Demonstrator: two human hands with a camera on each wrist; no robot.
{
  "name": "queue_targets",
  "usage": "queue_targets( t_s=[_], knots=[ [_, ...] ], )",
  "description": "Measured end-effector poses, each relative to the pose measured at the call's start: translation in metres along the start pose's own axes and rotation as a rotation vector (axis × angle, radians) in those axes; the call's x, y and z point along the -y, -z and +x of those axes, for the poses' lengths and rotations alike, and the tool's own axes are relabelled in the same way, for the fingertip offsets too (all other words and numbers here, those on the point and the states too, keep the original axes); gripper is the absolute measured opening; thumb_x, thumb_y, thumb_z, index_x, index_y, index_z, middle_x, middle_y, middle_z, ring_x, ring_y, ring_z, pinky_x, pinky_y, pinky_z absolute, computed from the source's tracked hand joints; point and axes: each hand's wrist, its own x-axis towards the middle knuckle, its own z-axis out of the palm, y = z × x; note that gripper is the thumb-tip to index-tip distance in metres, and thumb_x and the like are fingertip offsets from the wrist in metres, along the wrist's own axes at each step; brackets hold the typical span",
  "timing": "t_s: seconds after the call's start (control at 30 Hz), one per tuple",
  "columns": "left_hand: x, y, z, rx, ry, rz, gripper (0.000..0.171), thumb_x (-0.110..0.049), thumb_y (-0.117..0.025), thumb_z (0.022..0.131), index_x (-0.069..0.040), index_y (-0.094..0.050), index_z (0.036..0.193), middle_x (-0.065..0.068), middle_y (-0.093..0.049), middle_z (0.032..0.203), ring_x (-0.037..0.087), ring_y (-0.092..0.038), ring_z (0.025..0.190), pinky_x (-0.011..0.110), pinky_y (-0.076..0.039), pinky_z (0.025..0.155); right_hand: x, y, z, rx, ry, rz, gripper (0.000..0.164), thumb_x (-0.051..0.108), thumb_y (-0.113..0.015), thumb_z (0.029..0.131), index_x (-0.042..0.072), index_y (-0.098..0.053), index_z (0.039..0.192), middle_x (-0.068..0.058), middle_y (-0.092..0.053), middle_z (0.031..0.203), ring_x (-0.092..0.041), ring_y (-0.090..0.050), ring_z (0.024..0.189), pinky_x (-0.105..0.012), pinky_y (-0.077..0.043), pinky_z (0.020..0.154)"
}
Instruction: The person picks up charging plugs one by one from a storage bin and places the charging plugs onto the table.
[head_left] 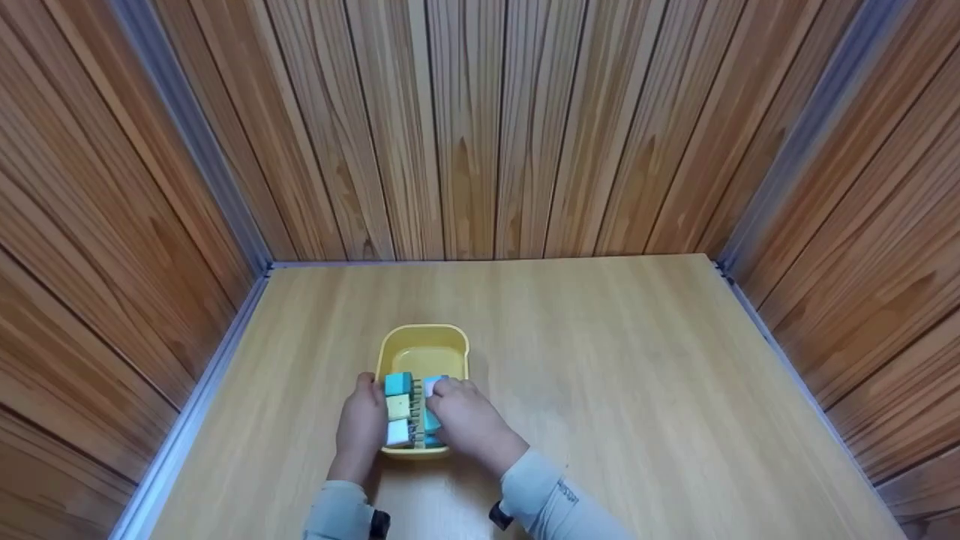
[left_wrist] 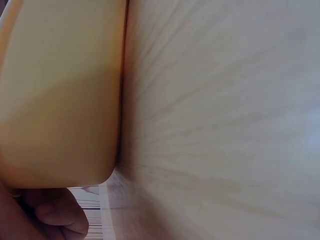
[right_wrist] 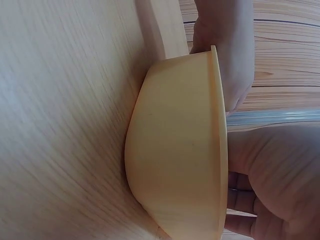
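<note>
A yellow plastic tub (head_left: pixel 424 335) stands on the table with small coloured blocks in its near half. Along its left side sit a teal block (head_left: pixel 398 383), a pale yellow block (head_left: pixel 399 406) and a white block (head_left: pixel 397 433). More teal and blue blocks (head_left: pixel 431 421) form a row at the right. My left hand (head_left: pixel 361 427) holds the tub's left rim, with fingers (left_wrist: pixel 62 215) showing outside the wall. Reaching over the right rim, my right hand (head_left: pixel 474 421) pinches a pale block in the right row, mostly covered by the fingertips.
Between the two block rows runs a narrow yellowish strip with toothed edges (head_left: pixel 418 405). The light wooden table (head_left: pixel 600 360) extends around the tub. Wood-plank walls (head_left: pixel 495 127) enclose it at the back and both sides, with metal strips at the corners.
</note>
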Motion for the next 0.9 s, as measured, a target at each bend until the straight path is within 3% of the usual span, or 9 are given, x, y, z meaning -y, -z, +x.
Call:
queue_targets(
  t_s=[0.33,0.63,0.9],
  knots=[
    [0.001,0.003,-0.001,0.031,0.029,-0.004,0.049,-0.038,-0.028,0.112,-0.016,-0.028,0.157,0.012,-0.055,0.145,0.025,-0.059,0.120,0.052,-0.046,0.107,0.003,0.000,0.002,0.052,-0.017,0.048,0.039,0.026,-0.081,0.089,0.015,-0.070,0.125,0.001,-0.062,0.117,-0.018,-0.054,0.104,-0.037,-0.046,0.101],
    [-0.002,0.002,-0.001,0.036,0.074,-0.019,0.051,-0.041,-0.029,0.112,-0.017,-0.028,0.157,0.012,-0.056,0.140,0.026,-0.058,0.116,0.051,-0.048,0.105,-0.004,0.010,-0.001,0.004,0.024,0.077,0.040,0.023,-0.079,0.089,0.015,-0.068,0.127,0.002,-0.061,0.119,-0.016,-0.054,0.107,-0.037,-0.046,0.104],
    [0.000,0.004,-0.004,0.028,0.082,-0.022,0.052,-0.043,-0.027,0.111,-0.014,-0.028,0.155,0.014,-0.055,0.137,0.027,-0.057,0.117,0.052,-0.047,0.106,-0.014,0.022,-0.003,-0.012,-0.005,0.174,0.045,0.024,-0.078,0.091,0.015,-0.065,0.133,0.002,-0.058,0.124,-0.015,-0.051,0.111,-0.036,-0.046,0.106]
  ],
)
